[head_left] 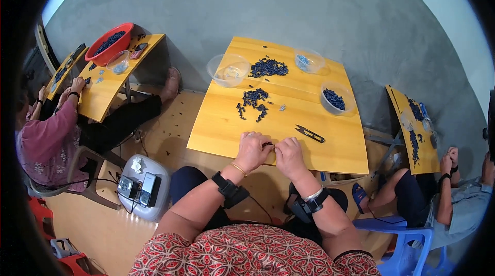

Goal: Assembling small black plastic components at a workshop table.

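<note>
Over the near edge of the yellow wooden table, my two hands meet. My left hand pinches a small dark cylindrical piece. Close against it, my right hand has its fingers pressed together; whatever they grip is hidden. Beyond my hands lies a loose cluster of small dark pieces, with a larger pile farther back. A few tiny pale blue bits rest beside the cluster. Black thread snips lie to the right of my right hand.
Clear plastic bowls stand around the table: one nearly bare, one with pale blue bits, one with dark pieces. People sit at tables left and right. A grey stool holding devices stands at my left.
</note>
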